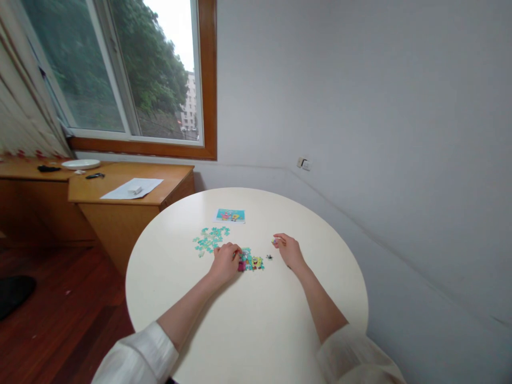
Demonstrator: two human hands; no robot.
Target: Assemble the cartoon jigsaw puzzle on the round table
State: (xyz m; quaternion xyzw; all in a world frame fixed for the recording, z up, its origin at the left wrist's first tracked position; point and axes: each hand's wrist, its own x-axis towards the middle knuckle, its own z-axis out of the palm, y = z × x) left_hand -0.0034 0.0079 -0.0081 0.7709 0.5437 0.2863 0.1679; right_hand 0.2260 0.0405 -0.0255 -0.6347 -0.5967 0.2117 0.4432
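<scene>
The left hand [224,261] curls against the puzzle's [253,262] left edge; I cannot tell if it grips. The right hand [288,250] pinches a piece [275,242] just right of the puzzle.

Both forearms extend forward and converge slightly. The left hand [225,262] lies palm down with fingers bent and fingertips lowered. The right hand [288,249] lies palm down, wrist straight, thumb and forefinger pinched together, pointing to the left.
</scene>
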